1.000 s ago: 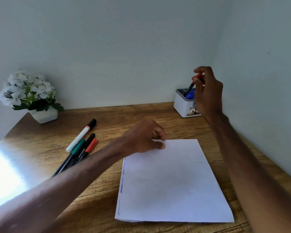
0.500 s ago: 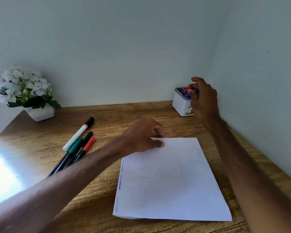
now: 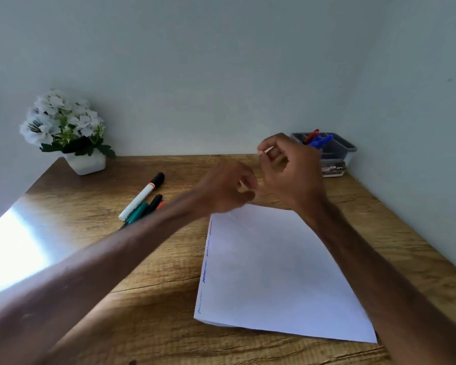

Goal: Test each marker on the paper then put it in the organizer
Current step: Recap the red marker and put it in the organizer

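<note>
change: red marker (image 3: 311,135) now sits in the far-right organizer (image 3: 350,149); right hand (image 3: 292,175) drawn back, loosely curled, empty | left hand (image 3: 225,191) lifted off paper (image 3: 274,272); blurred, grip unclear | next: untested markers (image 3: 142,201) wait at left

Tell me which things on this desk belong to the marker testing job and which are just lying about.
Job: white paper sheet with blue squiggles; grey-and-white plastic organizer; red and blue markers inside it; white-barrelled black-capped marker; green, black and red markers beside it.
Lying about: white flowers in a white pot.
</note>
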### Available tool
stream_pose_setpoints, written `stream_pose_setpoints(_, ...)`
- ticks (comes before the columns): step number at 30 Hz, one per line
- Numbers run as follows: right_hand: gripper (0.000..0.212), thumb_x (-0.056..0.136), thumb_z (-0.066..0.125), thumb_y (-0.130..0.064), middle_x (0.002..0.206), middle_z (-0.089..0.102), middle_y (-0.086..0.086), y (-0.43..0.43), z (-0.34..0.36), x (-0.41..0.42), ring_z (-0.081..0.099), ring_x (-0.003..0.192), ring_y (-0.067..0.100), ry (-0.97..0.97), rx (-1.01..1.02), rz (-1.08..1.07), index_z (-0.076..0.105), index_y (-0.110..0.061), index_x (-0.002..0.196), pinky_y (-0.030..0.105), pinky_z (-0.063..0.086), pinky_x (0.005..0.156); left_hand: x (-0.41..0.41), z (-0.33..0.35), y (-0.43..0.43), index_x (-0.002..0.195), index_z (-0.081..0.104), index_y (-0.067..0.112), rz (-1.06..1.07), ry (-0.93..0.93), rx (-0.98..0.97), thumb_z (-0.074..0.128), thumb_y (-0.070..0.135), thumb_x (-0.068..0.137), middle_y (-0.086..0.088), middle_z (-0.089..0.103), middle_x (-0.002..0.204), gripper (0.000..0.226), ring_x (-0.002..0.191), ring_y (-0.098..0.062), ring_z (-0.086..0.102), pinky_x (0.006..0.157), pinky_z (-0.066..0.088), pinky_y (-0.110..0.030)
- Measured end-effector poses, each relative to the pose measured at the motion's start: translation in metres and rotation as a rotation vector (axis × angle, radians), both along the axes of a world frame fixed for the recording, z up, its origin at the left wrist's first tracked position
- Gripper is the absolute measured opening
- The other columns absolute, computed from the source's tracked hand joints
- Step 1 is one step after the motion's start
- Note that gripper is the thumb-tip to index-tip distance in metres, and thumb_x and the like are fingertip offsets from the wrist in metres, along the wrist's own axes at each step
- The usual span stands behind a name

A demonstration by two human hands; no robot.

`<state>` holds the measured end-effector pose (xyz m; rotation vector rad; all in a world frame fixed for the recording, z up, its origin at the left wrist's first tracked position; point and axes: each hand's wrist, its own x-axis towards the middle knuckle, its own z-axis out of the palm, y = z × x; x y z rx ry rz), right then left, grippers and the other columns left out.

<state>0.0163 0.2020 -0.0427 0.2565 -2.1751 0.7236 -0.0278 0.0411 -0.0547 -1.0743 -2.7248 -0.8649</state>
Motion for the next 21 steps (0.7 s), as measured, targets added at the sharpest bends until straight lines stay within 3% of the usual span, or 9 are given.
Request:
stream_pose_setpoints(6,0.005,0.086,0.070,-0.012,0.065,0.066,-0.010,-0.051,-0.012,0.026,0.061,0.054,0.010,-0.109,0.032,0.273,0.069,-0.017,0.087,0.026,0.051,0.050,0.008,0.000,-0.066,0.091,0.076,0.029,0.146,0.070,-0.016,0.071,0.011,0.083,0.024,0.063,0.076,0.020,0.070,0.010,0.059,0.059,0.039,-0.006)
stream_pose_setpoints(11,0.011,0.083,0.070,-0.010,0.058,0.065,-0.008,-0.071,-0.027,0.038,0.062,0.052,0.014,-0.299,0.233,0.473,0.069,-0.021,0.083,0.027,0.049,0.051,0.025,-0.008,-0.111,0.094,0.076,0.029,0.292,0.155,-0.100,0.069,0.016,0.083,0.021,0.069,0.083,0.018,0.062,0.015,0.048,0.064,0.041,-0.020)
stream_pose_setpoints(16,0.009,0.084,0.073,-0.015,0.065,0.069,-0.012,-0.075,-0.036,0.036,0.067,0.059,0.009,-0.375,0.324,0.479,0.072,-0.024,0.087,0.017,0.050,0.057,0.038,0.006,-0.132,0.087,0.075,0.024,0.472,0.175,-0.192,0.074,0.014,0.083,0.010,0.074,0.086,0.011,0.080,-0.015,0.071,0.070,0.061,-0.037)
stream_pose_setpoints(19,0.011,0.085,0.074,-0.012,0.065,0.070,-0.011,-0.071,-0.036,0.033,0.067,0.060,0.009,-0.384,0.295,0.458,0.074,-0.023,0.087,0.008,0.043,0.057,0.046,0.020,-0.133,0.088,0.075,0.019,0.530,0.184,-0.334,0.078,0.020,0.083,-0.001,0.074,0.089,0.006,0.082,-0.024,0.070,0.074,0.062,-0.041)
stream_pose_setpoints(21,0.010,0.086,0.075,-0.013,0.065,0.070,-0.011,-0.068,-0.035,0.030,0.067,0.060,0.009,-0.385,0.289,0.444,0.075,-0.023,0.088,0.008,0.043,0.057,0.051,0.020,-0.133,0.097,0.074,0.017,0.534,0.179,-0.413,0.078,0.028,0.087,-0.003,0.072,0.093,0.016,0.086,-0.026,0.068,0.075,0.058,-0.038)
